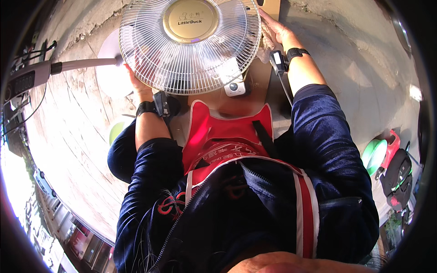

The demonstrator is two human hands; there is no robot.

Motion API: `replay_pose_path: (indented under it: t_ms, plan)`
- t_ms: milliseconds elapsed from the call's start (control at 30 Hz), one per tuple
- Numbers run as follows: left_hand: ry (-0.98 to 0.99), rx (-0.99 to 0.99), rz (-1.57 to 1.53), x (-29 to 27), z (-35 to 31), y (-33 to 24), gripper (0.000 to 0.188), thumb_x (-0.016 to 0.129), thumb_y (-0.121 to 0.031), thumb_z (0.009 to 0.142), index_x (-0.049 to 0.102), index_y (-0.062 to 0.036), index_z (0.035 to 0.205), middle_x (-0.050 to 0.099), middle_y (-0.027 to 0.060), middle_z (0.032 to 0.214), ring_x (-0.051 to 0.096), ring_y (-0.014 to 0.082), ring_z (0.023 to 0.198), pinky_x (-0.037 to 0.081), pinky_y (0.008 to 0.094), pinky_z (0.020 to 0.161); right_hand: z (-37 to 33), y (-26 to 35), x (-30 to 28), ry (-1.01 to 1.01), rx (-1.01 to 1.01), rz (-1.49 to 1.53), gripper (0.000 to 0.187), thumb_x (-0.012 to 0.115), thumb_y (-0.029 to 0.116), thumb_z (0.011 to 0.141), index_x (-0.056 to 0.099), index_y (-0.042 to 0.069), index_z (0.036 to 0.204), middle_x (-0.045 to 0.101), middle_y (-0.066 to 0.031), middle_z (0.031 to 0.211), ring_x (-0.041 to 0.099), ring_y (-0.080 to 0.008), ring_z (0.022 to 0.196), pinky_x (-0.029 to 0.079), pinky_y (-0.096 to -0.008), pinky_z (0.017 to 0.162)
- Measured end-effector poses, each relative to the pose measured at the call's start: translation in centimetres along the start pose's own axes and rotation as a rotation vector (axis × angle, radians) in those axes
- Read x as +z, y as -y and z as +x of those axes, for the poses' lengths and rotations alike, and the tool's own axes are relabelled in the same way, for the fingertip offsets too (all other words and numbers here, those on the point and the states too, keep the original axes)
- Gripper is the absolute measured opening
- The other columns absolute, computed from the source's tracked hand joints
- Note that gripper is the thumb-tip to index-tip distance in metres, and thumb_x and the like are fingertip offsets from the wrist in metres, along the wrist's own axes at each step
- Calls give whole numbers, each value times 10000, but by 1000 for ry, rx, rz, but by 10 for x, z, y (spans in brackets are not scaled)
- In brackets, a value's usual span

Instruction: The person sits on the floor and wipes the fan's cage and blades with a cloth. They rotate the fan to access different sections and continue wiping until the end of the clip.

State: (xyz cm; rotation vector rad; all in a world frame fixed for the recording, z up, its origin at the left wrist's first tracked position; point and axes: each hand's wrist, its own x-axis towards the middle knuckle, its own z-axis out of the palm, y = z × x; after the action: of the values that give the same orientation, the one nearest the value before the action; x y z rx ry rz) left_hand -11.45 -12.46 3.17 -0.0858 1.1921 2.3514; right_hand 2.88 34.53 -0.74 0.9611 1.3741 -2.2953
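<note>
A round wire fan guard (191, 68) with a gold centre disc (191, 20) is held up in front of me. My left hand (139, 84) grips its lower left rim, with the fingers partly hidden behind the wires. My right hand (277, 32) is at the upper right rim, its fingers bent over a beige cloth (266, 48) that hangs beside the guard. Just below the rim, a small white box-shaped part (235, 88) with a dark round spot shows. Bright glare covers some of the wires.
Brown cardboard (257, 86) lies under the guard. To the left, a pale pole (86, 63) runs from a grey control panel (27, 82) to a round white base (109, 50). A green basin (374, 157) and a black bag (397, 175) are at the right.
</note>
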Motion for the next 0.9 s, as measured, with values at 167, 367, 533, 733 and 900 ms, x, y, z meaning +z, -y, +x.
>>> replay_pose_path:
  t_ms: [167,367,533,733,900]
  plan:
    - [-192,18,-71,-15,-5,5,828,505,-662,898,390,-63,1458,478,167,1415,487,368,1246,396,533,1053,4,17,7,-13,-162,-220,931,786,657,671,524,86,1358,571,-128,1346,504,-238,1262,390,-408,1070]
    - [-119,-97,-222,-14,-3,43,931,530,-740,829,385,-72,1461,453,149,1438,455,368,1279,387,548,1060,-58,80,14,90,-185,-361,739,737,588,780,607,47,1265,645,-102,1240,604,-187,1130,458,-359,1008]
    - [-36,-150,-237,7,-16,101,913,322,-784,880,358,-99,1483,431,112,1468,415,324,1327,322,474,1129,-151,148,43,369,-38,-350,228,652,195,930,656,4,1053,700,-74,897,661,-134,769,548,-307,644]
    - [-48,-328,-294,27,-32,156,771,375,-664,946,409,-75,1443,492,111,1419,485,304,1277,407,465,1072,-172,115,66,-147,-306,-455,268,633,101,928,639,-21,1166,698,-86,1045,665,-176,937,544,-313,827]
    - [-45,-345,-422,45,-31,173,599,392,-479,996,431,-62,1425,508,116,1404,499,302,1265,425,451,1061,-169,107,70,-145,-475,-596,283,642,44,906,630,-30,1180,674,-78,1079,630,-163,982,519,-296,872]
